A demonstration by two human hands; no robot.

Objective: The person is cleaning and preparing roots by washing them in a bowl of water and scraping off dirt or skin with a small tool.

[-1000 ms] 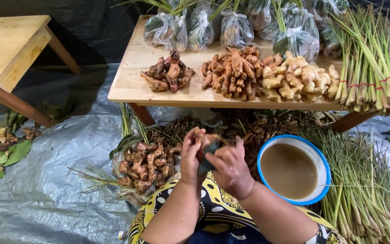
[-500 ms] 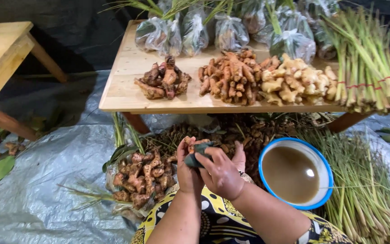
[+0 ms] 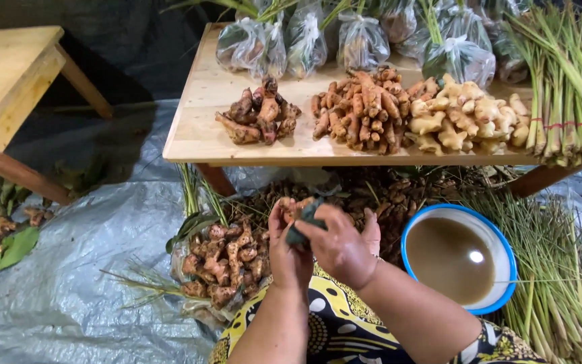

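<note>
Left hand grips a root in front of the lap; right hand presses a dark scrubber on it. A wet root could slip toward the basin

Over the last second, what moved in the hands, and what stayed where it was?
The right hand has come over the left hand, pressing a dark green pad onto the root that the left hand keeps holding. Nothing was let go. The basin of brown water, the roots on the wooden table and the pile by the knees stayed put.
</note>
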